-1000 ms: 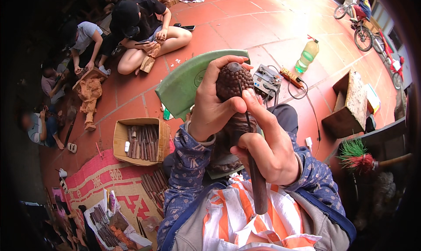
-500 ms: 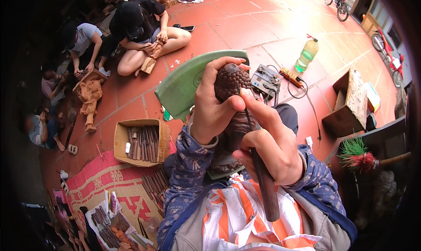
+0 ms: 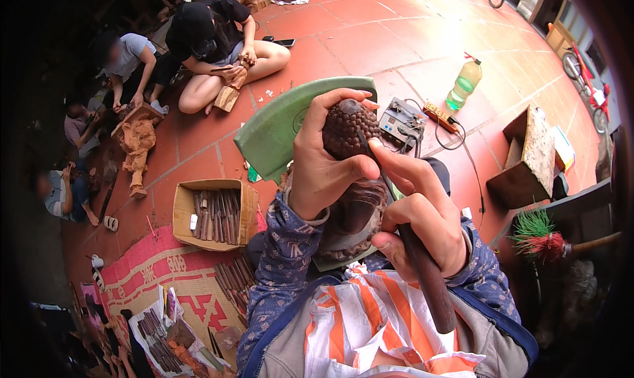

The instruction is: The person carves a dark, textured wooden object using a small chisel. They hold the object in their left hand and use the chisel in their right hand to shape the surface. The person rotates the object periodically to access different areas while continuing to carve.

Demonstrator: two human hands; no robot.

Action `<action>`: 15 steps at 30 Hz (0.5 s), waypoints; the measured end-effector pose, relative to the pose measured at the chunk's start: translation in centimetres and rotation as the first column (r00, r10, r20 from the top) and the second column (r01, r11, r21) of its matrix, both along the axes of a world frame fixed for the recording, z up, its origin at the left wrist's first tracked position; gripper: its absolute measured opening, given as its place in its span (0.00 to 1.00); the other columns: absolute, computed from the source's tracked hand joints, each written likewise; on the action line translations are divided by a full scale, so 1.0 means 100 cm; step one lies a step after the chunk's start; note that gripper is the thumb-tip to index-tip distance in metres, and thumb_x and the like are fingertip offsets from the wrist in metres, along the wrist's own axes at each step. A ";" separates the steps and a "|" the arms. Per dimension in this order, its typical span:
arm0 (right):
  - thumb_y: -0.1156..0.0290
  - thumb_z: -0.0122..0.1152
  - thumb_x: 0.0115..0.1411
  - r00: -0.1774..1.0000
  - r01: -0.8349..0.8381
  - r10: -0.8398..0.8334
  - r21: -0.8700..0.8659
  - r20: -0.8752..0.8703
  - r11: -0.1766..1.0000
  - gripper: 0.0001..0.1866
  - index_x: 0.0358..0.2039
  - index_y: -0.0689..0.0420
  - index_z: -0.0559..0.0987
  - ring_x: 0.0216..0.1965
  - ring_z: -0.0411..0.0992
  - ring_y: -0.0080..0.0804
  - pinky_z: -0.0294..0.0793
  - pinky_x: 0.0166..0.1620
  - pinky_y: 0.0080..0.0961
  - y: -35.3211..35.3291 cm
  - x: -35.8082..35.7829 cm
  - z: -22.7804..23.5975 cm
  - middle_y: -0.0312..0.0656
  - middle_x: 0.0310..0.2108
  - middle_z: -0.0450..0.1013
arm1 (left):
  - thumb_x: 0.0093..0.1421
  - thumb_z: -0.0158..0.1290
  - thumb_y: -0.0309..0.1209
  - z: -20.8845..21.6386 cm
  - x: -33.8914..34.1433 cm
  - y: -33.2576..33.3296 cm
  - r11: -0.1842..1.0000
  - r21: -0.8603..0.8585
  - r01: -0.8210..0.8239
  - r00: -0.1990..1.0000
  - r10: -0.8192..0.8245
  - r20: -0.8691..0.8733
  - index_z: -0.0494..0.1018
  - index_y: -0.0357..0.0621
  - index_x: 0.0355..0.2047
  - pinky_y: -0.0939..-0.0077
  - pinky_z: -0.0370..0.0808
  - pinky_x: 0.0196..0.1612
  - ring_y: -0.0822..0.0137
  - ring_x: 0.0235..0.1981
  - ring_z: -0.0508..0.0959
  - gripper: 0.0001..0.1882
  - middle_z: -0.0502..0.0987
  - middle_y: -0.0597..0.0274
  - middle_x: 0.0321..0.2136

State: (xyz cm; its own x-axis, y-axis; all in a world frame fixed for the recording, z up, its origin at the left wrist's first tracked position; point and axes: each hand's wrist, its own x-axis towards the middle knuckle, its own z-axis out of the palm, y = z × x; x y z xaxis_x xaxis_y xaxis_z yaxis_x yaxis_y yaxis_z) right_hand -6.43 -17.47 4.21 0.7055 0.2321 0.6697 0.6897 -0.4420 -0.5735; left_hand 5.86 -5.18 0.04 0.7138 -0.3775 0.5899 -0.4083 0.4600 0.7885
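A dark brown wooden statue stands upright before me, its head (image 3: 340, 135) covered in rows of small round curls. Around the left side of that head my left hand (image 3: 310, 163) is wrapped, fingers over the top and thumb across the front. My right hand (image 3: 429, 229) grips a carving chisel (image 3: 429, 282) with a long dark wooden handle, which slants down to the right toward my lap. Its thin metal blade runs up to the curls, beside my right forefinger. Below the hands, the statue's body (image 3: 356, 213) shows partly; the rest is hidden.
A green plastic chair (image 3: 271, 130) stands behind the statue. To the left are a cardboard box (image 3: 247, 213) of chisels and a patterned mat (image 3: 142, 265). A control box (image 3: 401, 121), power strip (image 3: 439, 115), bottle (image 3: 464, 84) and wooden box (image 3: 528, 156) lie right. Several people sit carving at far left.
The chisel's handle end has swung to the right, and my right hand has shifted slightly right with it. My left hand stays on the statue's head. A bicycle at the far right has moved away.
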 end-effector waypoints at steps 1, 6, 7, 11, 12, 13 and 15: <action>0.73 0.67 0.51 1.000 -0.001 0.001 -0.005 -0.003 1.000 0.12 0.27 0.62 0.71 0.50 0.68 0.62 0.69 0.51 0.39 -0.001 0.000 0.000 0.70 0.53 0.59 | 0.36 0.65 0.57 0.000 0.000 0.000 1.000 0.001 -0.001 1.000 0.001 -0.003 0.62 0.35 0.51 0.73 0.73 0.50 0.65 0.46 0.74 0.49 0.72 0.54 0.43; 0.72 0.67 0.51 1.000 0.002 -0.002 -0.015 -0.021 1.000 0.11 0.27 0.62 0.71 0.49 0.69 0.60 0.69 0.51 0.38 -0.002 0.001 0.003 0.69 0.53 0.60 | 0.38 0.65 0.56 0.001 -0.001 0.000 1.000 0.002 -0.018 1.000 0.018 0.002 0.62 0.35 0.51 0.73 0.73 0.49 0.65 0.45 0.75 0.48 0.72 0.53 0.43; 0.72 0.67 0.51 1.000 0.004 -0.004 -0.019 -0.023 1.000 0.11 0.26 0.62 0.71 0.49 0.69 0.60 0.69 0.50 0.37 -0.002 0.001 0.005 0.69 0.53 0.60 | 0.38 0.65 0.56 0.001 -0.001 0.000 1.000 0.002 -0.023 1.000 0.023 0.002 0.62 0.35 0.51 0.73 0.73 0.49 0.65 0.45 0.75 0.48 0.72 0.53 0.43; 0.72 0.66 0.52 1.000 0.002 -0.003 -0.021 -0.019 1.000 0.11 0.26 0.62 0.71 0.47 0.71 0.59 0.71 0.48 0.35 -0.003 0.002 0.006 0.68 0.52 0.61 | 0.39 0.64 0.58 0.002 -0.002 -0.001 0.999 0.017 -0.047 0.999 0.046 0.013 0.63 0.35 0.50 0.73 0.72 0.49 0.65 0.45 0.75 0.47 0.73 0.53 0.42; 0.72 0.66 0.52 1.000 0.000 -0.001 -0.012 -0.020 1.000 0.11 0.26 0.62 0.71 0.47 0.71 0.59 0.71 0.47 0.34 -0.004 0.003 0.006 0.68 0.52 0.61 | 0.39 0.63 0.58 0.001 -0.002 -0.002 0.998 0.023 -0.053 0.998 0.052 0.019 0.63 0.35 0.50 0.73 0.72 0.49 0.65 0.45 0.75 0.47 0.73 0.53 0.42; 0.73 0.66 0.52 1.000 -0.010 0.010 0.001 -0.021 1.000 0.11 0.26 0.62 0.71 0.46 0.71 0.58 0.72 0.46 0.34 -0.004 0.003 0.007 0.68 0.52 0.61 | 0.40 0.63 0.58 0.002 -0.002 -0.002 0.998 0.024 -0.061 0.998 0.061 0.023 0.63 0.35 0.50 0.73 0.72 0.49 0.65 0.45 0.75 0.46 0.73 0.54 0.42; 0.73 0.66 0.52 0.999 -0.036 0.037 0.034 -0.027 0.999 0.11 0.26 0.62 0.71 0.44 0.72 0.57 0.73 0.45 0.33 -0.005 0.004 0.008 0.68 0.51 0.62 | 0.41 0.63 0.58 0.004 -0.004 -0.002 0.997 0.025 -0.076 0.997 0.075 0.028 0.63 0.35 0.50 0.72 0.72 0.48 0.64 0.45 0.74 0.45 0.73 0.54 0.42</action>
State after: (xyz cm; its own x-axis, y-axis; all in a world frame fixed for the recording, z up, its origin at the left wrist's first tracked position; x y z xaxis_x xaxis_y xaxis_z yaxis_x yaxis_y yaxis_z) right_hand -6.05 -17.98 5.00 0.7149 0.2359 0.6582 0.6892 -0.3966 -0.6064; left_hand 5.46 -5.42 0.49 0.7246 -0.3388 0.6002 -0.4625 0.4066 0.7879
